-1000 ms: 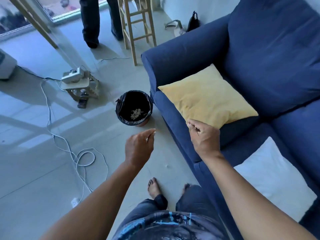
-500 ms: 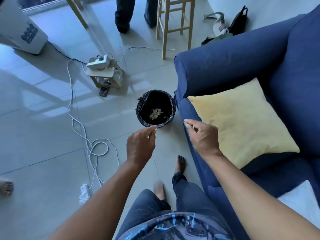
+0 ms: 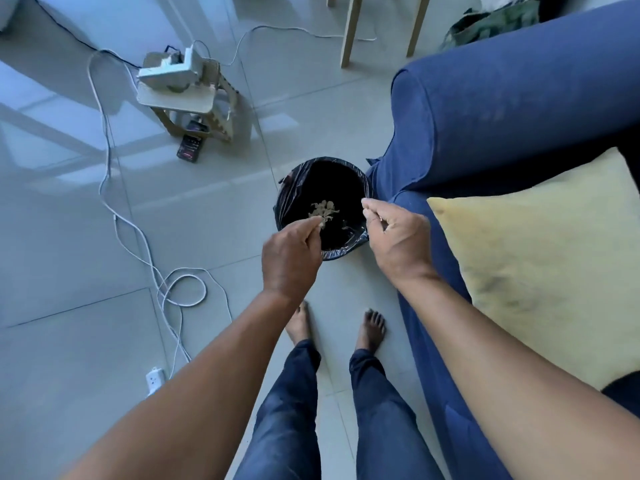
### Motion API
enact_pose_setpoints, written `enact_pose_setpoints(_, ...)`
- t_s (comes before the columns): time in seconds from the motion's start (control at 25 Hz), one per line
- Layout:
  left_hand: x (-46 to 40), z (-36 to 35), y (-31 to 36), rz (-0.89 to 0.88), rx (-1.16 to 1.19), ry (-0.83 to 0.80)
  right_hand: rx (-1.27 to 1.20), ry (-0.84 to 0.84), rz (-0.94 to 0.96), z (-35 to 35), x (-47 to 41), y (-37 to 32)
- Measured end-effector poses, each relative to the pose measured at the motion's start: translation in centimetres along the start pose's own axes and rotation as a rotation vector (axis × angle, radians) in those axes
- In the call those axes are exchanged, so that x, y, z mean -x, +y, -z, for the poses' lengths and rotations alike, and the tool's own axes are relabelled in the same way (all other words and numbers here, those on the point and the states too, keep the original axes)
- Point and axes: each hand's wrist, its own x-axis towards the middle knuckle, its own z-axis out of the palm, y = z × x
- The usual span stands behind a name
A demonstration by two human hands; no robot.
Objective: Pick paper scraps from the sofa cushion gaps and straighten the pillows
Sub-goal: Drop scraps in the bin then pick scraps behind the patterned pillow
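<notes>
Head view first, and it is the only one I have: both hands hover over a small bin (image 3: 360, 239) lined with a black bag, which stands on the tiled floor just beside the blue sofa (image 3: 485, 109) at its armrest end. My left hand (image 3: 291, 258) has its fingers curled downward above the near rim, the tips pinched on what looks like a small paper scrap (image 3: 321, 226), though it is too small for me to be sure. My right hand (image 3: 398, 237) is curled too, thumb against forefinger at the bin's right rim; I cannot tell whether it holds anything. A clump of pale paper scraps (image 3: 322, 209) lies at the bottom of the bin. A yellow pillow (image 3: 554, 265) lies on the sofa seat, touching the armrest. Bare feet stand on the floor below the bin.
</notes>
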Motion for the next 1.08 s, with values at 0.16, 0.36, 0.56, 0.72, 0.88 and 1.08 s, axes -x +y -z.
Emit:
enact_pose_setpoints(0.16,-4.7,-3.2,-2.7,-0.002,0.027,-0.121,0.051,-0.159,-0.111,-4.8,-3.7,2.2)
enact_pose_setpoints(0.36,-6.8,-3.7,-4.2,0.071,0.019,-0.315,0.088,-0.143,-0.147,-4.7,-4.7,2.1)
enact_pose_setpoints(0.56,-4.9,-0.3,-4.1,-0.012,-0.036,-0.3,0.112,-0.146,-0.146,-2.6,-2.5,-0.1)
enact_pose_setpoints(0.72,-2.5,2.5,-2.5,-0.102,-0.067,-0.302,0.157,-0.094,-0.117,-0.3,0.5,-2.4)
enact_pose_setpoints(0.88,-0.2,4.5,0.1,-0.257,-0.121,-0.361,0.175,-0.01,-0.163,3.2,4.2,-4.0)
enact_pose_setpoints(1.08,3.1,5.3,4.5,-0.423,-0.148,-0.443,0.183,0.093,-0.299,9.7,10.7,-3.7)
